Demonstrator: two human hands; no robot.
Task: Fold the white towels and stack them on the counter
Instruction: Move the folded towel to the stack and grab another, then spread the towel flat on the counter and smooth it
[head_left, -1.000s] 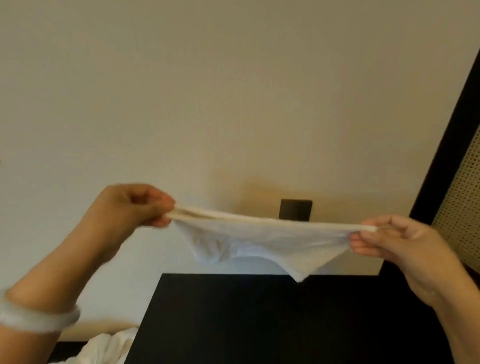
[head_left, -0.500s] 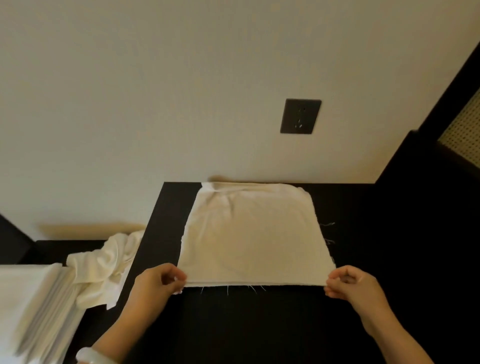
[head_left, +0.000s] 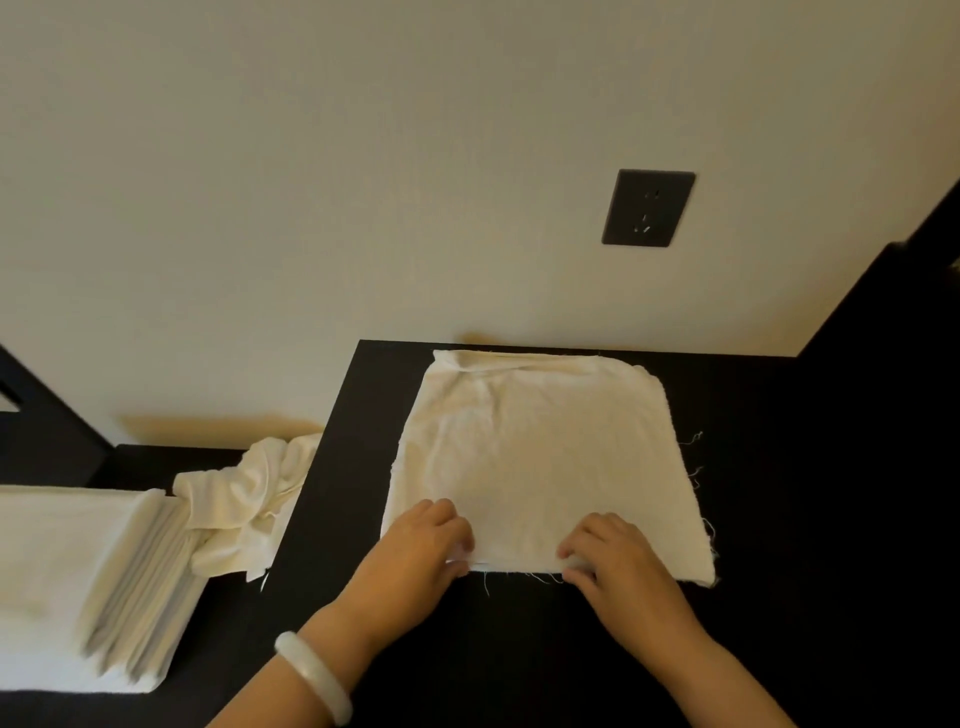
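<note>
Since half a second ago our hands have come inward along the near edge of the towel (head_left: 540, 457). They were at its two near corners, and now the left hand (head_left: 421, 545) and the right hand (head_left: 618, 561) sit close together on either side of the middle of that edge. The towel itself lies where it did, spread flat on the worktop (head_left: 519, 649) with its far edge close to the wall (head_left: 363, 208). Both hands are narrow, fingers curled over the hem and, as far as we can tell, pinching it, though the thumbs are mostly hidden. We judge that we are mid-fold on this one towel: it looks laid out and squared, and the next fold is about to begin. That move calls for lifting the near edge evenly and carrying it to the far edge, or for shifting our grip to one side, keeping the layers aligned so the limp cloth does not skew. Loose threads (head_left: 696, 473) trail from the right and near edges and could snag our fingers. Off the worktop's left edge, a crumpled towel (head_left: 244, 499) waits unfolded, one end resting against that edge. Just beyond it is the stack of folded towels (head_left: 78, 582), where this one should go. A wall socket (head_left: 648, 207) sits above the far edge, and a pale bangle (head_left: 311, 675) rides our left wrist. Nothing lies across the towel's path.
</note>
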